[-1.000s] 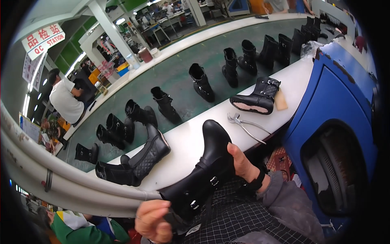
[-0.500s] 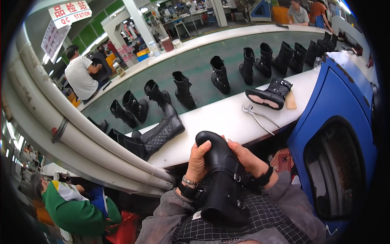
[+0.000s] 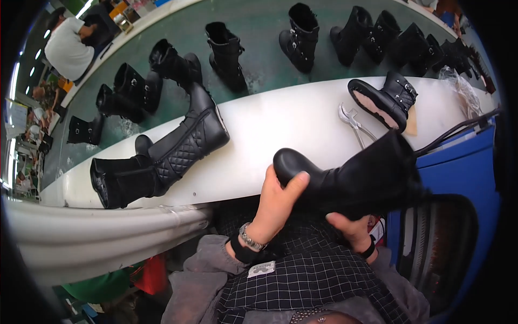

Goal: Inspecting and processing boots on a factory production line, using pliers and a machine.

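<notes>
A black leather boot (image 3: 353, 178) lies sideways between my hands, its rounded toe to the left and its shaft up to the right. My left hand (image 3: 279, 202) is closed round the toe end, thumb on top. Under the boot, near the shaft, my right hand (image 3: 350, 229) grips it, its fingers mostly hidden. Beyond, on the white ledge, rest metal pincers (image 3: 356, 125) and a tilted buckled boot (image 3: 386, 100) with a pale sole. To the left, a quilted tall boot (image 3: 189, 140) lies beside a black boot (image 3: 124, 181) with a zip.
Several black boots stand on the green conveyor belt (image 3: 264, 59) behind the white ledge (image 3: 259, 124). A blue machine (image 3: 458, 167) with a dark opening is close on my right. Thick white pipes (image 3: 108, 232) run at left. Clear plastic wrap (image 3: 461, 89) lies far right. A person (image 3: 70, 46) sits across the belt.
The boot in my hands has swung from upright, shaft toward me, to lying sideways with its shaft to the right. My right hand has moved lower, beneath it. The view has tilted down.
</notes>
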Motion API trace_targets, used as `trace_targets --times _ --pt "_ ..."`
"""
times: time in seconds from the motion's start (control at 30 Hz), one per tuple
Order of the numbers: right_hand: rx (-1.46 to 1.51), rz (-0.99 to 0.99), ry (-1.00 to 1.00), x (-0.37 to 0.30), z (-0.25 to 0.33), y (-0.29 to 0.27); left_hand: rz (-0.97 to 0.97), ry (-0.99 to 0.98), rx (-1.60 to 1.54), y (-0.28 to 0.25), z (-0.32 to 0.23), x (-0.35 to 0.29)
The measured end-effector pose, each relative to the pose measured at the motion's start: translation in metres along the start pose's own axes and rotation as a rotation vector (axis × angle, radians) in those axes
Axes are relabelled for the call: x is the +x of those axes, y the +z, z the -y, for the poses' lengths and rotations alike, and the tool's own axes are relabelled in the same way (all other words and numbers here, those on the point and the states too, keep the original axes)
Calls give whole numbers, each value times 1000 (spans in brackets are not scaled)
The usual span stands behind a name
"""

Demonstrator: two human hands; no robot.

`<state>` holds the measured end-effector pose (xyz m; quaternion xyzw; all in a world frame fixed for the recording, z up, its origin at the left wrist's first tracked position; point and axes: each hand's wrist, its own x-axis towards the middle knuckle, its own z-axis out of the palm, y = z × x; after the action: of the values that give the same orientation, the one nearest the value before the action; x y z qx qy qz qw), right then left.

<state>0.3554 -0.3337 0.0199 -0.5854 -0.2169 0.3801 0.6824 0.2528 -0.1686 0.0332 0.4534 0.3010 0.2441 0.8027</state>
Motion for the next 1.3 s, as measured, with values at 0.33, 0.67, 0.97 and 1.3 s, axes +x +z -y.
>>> trace_targets --times 0.33,0.67,0.97,1.3 --pt "-182 33 248 19 82 -31 679 573 1049 28 -6 63" --pt "-505 39 458 35 110 -42 588 378 755 48 -7 93" --pt "-358 10 731 52 129 -37 794 248 762 44 -14 120" --pt "-173 -54 826 64 124 -40 923 391 864 35 -5 129"
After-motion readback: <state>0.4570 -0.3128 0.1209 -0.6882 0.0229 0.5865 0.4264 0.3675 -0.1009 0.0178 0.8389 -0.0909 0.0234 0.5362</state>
